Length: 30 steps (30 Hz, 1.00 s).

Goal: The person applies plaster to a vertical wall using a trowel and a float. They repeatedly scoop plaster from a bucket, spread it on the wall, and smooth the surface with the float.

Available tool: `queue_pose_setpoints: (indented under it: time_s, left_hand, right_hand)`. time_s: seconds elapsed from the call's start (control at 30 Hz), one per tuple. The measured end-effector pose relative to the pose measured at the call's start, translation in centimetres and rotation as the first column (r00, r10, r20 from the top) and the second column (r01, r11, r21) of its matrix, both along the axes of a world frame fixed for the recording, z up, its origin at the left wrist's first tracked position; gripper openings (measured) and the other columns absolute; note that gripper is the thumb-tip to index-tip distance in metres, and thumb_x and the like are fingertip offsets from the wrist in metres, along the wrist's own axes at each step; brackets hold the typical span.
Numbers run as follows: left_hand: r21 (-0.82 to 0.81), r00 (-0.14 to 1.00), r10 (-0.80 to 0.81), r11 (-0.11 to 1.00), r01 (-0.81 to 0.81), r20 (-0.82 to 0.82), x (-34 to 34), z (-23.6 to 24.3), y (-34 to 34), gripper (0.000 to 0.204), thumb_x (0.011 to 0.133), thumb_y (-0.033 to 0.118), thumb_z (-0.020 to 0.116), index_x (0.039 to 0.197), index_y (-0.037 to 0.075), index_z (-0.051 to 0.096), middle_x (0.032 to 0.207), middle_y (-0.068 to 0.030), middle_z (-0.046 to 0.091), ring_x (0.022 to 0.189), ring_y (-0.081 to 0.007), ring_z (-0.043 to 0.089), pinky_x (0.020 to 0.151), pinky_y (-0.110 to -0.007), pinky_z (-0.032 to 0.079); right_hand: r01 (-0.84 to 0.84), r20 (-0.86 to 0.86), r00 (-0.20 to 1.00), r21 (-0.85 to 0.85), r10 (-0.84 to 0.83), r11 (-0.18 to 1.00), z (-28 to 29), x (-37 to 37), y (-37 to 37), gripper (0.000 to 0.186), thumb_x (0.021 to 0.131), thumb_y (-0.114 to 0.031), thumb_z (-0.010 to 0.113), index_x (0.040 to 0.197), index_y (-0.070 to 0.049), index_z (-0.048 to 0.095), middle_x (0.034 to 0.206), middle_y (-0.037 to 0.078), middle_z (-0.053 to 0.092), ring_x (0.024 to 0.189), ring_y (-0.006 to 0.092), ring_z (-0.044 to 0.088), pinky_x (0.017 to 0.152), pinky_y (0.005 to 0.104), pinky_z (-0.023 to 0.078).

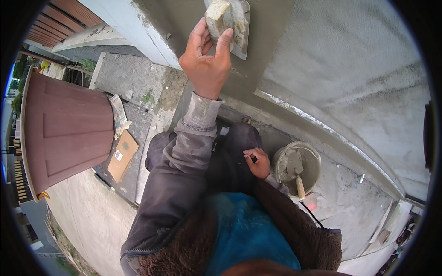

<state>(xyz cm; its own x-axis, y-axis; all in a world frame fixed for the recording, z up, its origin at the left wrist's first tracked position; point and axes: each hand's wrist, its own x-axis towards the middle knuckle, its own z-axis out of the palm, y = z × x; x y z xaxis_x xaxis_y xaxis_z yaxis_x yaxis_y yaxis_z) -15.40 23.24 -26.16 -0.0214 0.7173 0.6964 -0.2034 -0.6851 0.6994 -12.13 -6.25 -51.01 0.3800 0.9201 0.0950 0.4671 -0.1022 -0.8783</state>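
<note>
My left hand (207,55) reaches up to the wall and grips a plastering trowel (241,27) by its pale, mortar-crusted block handle, thumb on one side and fingers on the other. The flat blade lies against a band of damp grey plaster (271,37). My right hand (258,163) rests on my dark-trousered knee, holding nothing, its fingers loosely bent with a gap beside the thumb. Just right of it stands a round bucket (313,161) with grey mortar. A small pointing trowel (300,186) with a wooden handle sits in the bucket, blade in the mortar.
At the left is a large brown plastic planter or tub (69,129). A flattened cardboard piece (123,156) and a crumpled paper bag (119,112) lie beside it. A raised ledge (331,135) runs along the wall's foot, and a white wall edge (152,37) adjoins the damp plaster.
</note>
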Motion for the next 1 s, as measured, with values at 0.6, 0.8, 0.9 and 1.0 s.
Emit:
queue_pose_setpoints:
  time_s: [0.6,0.8,0.9,1.0]
  left_hand:
    - [0.078,0.994,0.085,0.993,-0.091,0.075,-5.8,5.7,5.9,0.049,0.096,0.009,0.074,0.135,-0.013,0.055,0.117,-0.02,0.071,0.105,-0.0193,0.071,0.09,-0.029,0.058]
    - [0.089,0.995,0.082,0.992,-0.087,0.063,-4.3,7.4,6.0,0.05,0.094,0.008,0.076,0.134,-0.014,0.056,0.115,-0.0208,0.072,0.103,-0.0204,0.073,0.088,-0.03,0.06]
    - [0.117,0.998,0.03,0.992,-0.037,0.059,-2.3,7.7,3.5,0.049,0.093,0.007,0.076,0.133,-0.014,0.058,0.113,-0.0216,0.073,0.102,-0.0212,0.073,0.087,-0.031,0.061]
    - [0.161,0.998,-0.006,0.987,-0.003,0.056,0.2,7.6,0.1,0.048,0.091,0.007,0.077,0.131,-0.012,0.06,0.111,-0.0218,0.074,0.099,-0.022,0.074,0.085,-0.032,0.061]
  right_hand:
    - [-0.058,0.024,0.998,-0.009,0.058,0.998,0.3,0.1,0.7,0.014,0.085,-0.005,0.073,0.099,-0.007,0.076,0.082,0.007,0.067,0.075,0.024,0.062,0.07,0.0363,0.049]
    - [-0.029,0.013,0.999,-0.005,0.03,1.0,0.0,0.0,0.5,0.014,0.086,-0.007,0.073,0.1,-0.009,0.076,0.082,0.005,0.067,0.076,0.0241,0.062,0.07,0.0364,0.049]
    - [-0.016,0.028,0.999,-0.008,0.016,1.0,-0.1,0.0,0.3,0.016,0.087,-0.011,0.073,0.102,-0.013,0.077,0.083,0.002,0.068,0.077,0.0243,0.064,0.07,0.0374,0.05]
    - [-0.021,0.014,1.0,0.016,0.021,1.0,-0.1,0.1,0.3,0.016,0.087,-0.011,0.073,0.102,-0.013,0.077,0.083,0.003,0.068,0.077,0.0246,0.063,0.07,0.0373,0.05]
